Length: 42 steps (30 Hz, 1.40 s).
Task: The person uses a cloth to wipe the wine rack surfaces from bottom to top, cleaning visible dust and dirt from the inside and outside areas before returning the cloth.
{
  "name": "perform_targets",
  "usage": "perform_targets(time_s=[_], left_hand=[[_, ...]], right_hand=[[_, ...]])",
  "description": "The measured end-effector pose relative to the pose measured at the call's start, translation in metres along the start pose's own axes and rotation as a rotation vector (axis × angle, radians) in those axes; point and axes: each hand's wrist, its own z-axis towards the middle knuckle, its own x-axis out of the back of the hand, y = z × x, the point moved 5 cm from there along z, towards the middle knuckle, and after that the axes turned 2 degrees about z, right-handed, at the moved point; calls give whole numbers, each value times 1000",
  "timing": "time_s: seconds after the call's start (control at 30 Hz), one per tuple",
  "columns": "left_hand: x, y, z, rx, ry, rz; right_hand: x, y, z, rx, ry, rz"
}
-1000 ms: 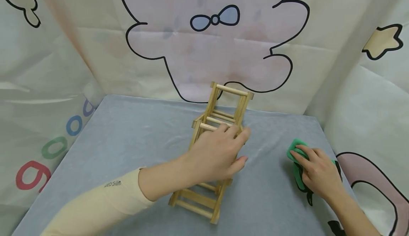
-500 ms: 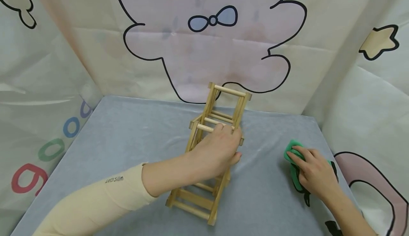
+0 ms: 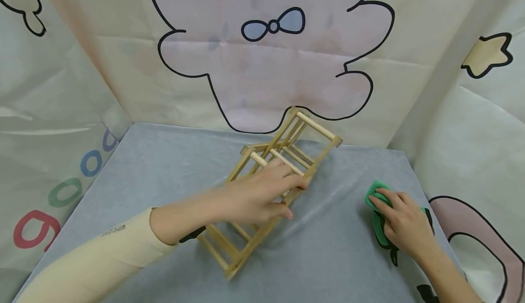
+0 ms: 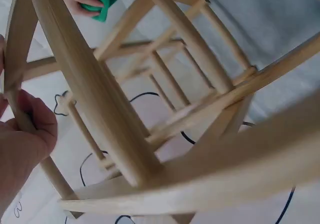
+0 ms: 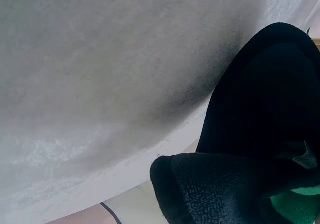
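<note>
A light wooden rack point(image 3: 222, 242) with round crossbars and crossed side rails lies at a slant in the middle of the table. My left hand point(image 3: 258, 198) is over its middle in the head view. In the left wrist view, the fingers curl round a thin wooden bar, and a thick crossbar point(image 4: 95, 84) fills the foreground. At the right, my right hand point(image 3: 406, 218) holds a green cloth point(image 3: 378, 193) with dark edging, bunched on the table. The right wrist view shows the cloth's dark fuzzy fold point(image 5: 215, 189) close up; the fingers are hidden there.
Blue-grey fabric point(image 3: 172, 161) covers the table. Printed curtains point(image 3: 123, 75) stand close behind and on both sides. A black strap-like piece point(image 3: 427, 293) lies near the right forearm.
The rack has turned clockwise: its far end swung right and its near end left. My left hand moved slightly left and nearer with it. My right hand and the cloth stay put.
</note>
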Motion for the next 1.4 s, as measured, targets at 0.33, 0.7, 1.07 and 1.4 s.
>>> perform_targets(time_s=[0.33, 0.7, 1.07, 1.4], left_hand=[[44, -36, -17, -90, 102, -29], [59, -61, -36, -356, 462, 25], [57, -76, -39, -434, 659, 13], [48, -95, -43, -397, 688, 13]], right_hand=[[3, 1, -3, -30, -17, -12], [6, 5, -8, -32, 12, -23], [9, 6, -9, -48, 25, -25], [11, 6, -11, -58, 19, -36]])
